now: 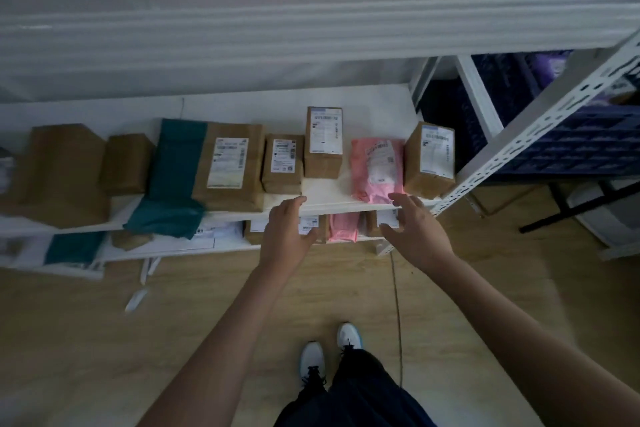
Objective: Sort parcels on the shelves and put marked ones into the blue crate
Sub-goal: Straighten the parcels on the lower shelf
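Left hand (287, 222), centre frame, fingers relaxed, holding nothing. Pink plastic mailer bag (377, 168) lies right of centre on the white middle shelf (322, 192); likely light, soft, slippery, best pinched at its near edge. Right hand (414, 227) spread, empty, just below it.

a single head-worn wide-angle view looks steeply down and forward from standing height, close over the white shelf (332, 199), with wooden floor (104, 340) filling the lower frame.
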